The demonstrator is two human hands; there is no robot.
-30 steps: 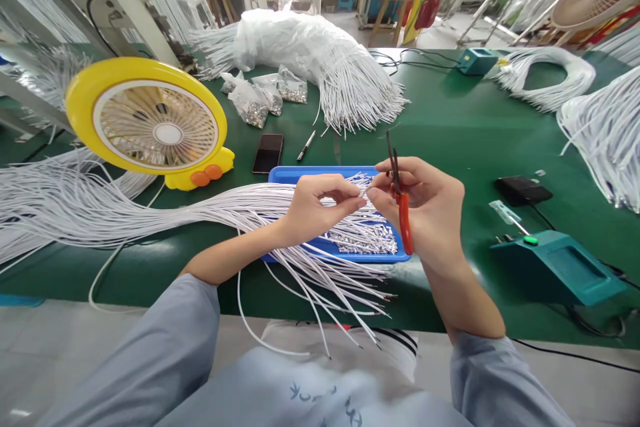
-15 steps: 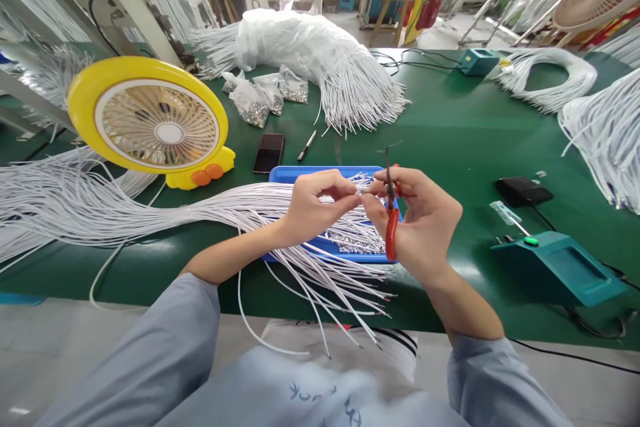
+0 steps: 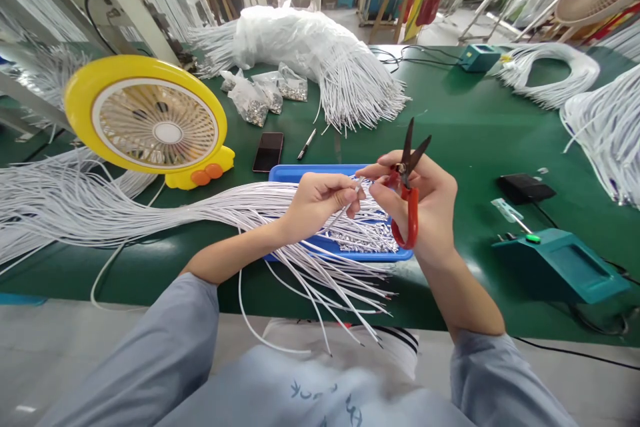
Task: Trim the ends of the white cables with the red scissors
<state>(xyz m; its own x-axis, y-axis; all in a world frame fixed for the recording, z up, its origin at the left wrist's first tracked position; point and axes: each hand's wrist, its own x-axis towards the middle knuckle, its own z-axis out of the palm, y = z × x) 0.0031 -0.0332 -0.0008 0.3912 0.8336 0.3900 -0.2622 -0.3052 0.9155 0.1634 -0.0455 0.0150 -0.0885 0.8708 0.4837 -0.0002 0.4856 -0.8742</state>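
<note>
My left hand (image 3: 323, 204) pinches one white cable (image 3: 345, 214) near its end, where a small metallic tip shows between thumb and fingers. Close beside it, my right hand (image 3: 425, 204) holds red-handled scissors (image 3: 411, 204), hooked in the palm with the dark blades pointing up and apart. Its thumb and forefinger are near the cable's end; whether they touch it I cannot tell. Beneath both hands lies a blue tray (image 3: 300, 174) with small silvery metal parts (image 3: 367, 239) in it. A bundle of white cables (image 3: 225, 204) runs from the left across the tray.
A yellow fan (image 3: 150, 120) stands at the left. Behind the tray lie a phone (image 3: 269, 152), a pen (image 3: 307, 144) and bags of metal parts (image 3: 250, 102). A large wrapped cable bundle (image 3: 305, 47) is further back. At right sits a teal device (image 3: 565, 267).
The scissors have turned in my right hand, so their blades now show spread apart. My hands have parted slightly, and the cable's metallic end has come into view in my left fingers.
</note>
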